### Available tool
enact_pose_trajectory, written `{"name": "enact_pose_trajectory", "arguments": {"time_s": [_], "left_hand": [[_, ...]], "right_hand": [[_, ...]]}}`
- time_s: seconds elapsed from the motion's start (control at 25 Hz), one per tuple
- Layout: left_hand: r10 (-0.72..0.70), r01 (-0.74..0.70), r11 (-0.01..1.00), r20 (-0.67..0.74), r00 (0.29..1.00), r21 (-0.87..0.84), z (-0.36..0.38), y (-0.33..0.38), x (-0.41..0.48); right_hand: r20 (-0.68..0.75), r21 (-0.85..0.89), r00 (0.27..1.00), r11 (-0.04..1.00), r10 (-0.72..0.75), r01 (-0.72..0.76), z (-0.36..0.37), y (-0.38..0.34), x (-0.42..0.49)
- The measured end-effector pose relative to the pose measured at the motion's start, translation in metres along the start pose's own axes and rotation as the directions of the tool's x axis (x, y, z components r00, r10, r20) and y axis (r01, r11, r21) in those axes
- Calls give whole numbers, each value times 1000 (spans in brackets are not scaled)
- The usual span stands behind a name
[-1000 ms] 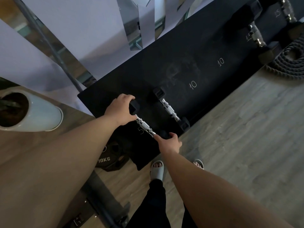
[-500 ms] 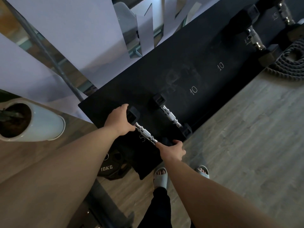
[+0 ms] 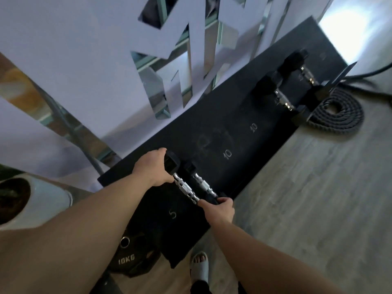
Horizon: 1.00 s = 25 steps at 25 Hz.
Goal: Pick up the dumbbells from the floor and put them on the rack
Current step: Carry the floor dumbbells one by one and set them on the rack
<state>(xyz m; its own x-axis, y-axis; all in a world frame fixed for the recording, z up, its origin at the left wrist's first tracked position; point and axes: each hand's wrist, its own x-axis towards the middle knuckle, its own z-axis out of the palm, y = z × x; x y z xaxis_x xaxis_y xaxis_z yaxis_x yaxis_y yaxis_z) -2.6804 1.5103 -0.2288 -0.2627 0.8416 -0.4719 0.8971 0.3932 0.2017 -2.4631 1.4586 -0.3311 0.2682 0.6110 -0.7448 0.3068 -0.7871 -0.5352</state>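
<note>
Both hands hold one small hex dumbbell point(image 3: 185, 187) over the left end of the black rack shelf point(image 3: 244, 132). The left hand point(image 3: 153, 168) is wrapped over the far rubber head, fingers curled around it and closed on it. The right hand point(image 3: 220, 210) grips the near head, fingers folded over the top edge so that the head is almost wholly hidden. The knurled chrome handle runs bare between the two hands, tilted from upper left to lower right.

Just beside it, to the right and parallel, a second small dumbbell point(image 3: 201, 182) lies on the shelf; whether the two handles touch cannot be told. A painted "5" point(image 3: 172, 214) marks the shelf below the held dumbbell, and two "10" marks point(image 3: 227, 154) sit farther along with bare shelf around them. At the far right end two larger hex dumbbells point(image 3: 282, 96) rest side by side on the shelf.

On the wood-look floor point(image 3: 318, 198), a coiled battle rope point(image 3: 339, 112) lies just past the rack's right end. A black 10KG weight plate point(image 3: 127, 259) lies partly under the rack's near corner. At the left edge stands a pale planter point(image 3: 48, 200) filled with dark soil. A foot in a light slide sandal point(image 3: 199, 266) shows below the hands.
</note>
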Motion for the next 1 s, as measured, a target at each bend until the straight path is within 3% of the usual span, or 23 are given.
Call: {"name": "enact_pose_trajectory", "arguments": {"time_s": [0.28,0.72,1.0], "left_hand": [[87,-85,996,-83,993,33,-32,101,78],[119,-119,986,4,993,115,-21,282,240],[169,-168,975,3,986,143,-2,342,295]], "right_hand": [[-114,35,989,994,-99,104,-63,-80,83],[-91,58,995,998,42,-37,-160,-157,252],[-193,63,978,996,75,-64,-198,-183,312]]}}
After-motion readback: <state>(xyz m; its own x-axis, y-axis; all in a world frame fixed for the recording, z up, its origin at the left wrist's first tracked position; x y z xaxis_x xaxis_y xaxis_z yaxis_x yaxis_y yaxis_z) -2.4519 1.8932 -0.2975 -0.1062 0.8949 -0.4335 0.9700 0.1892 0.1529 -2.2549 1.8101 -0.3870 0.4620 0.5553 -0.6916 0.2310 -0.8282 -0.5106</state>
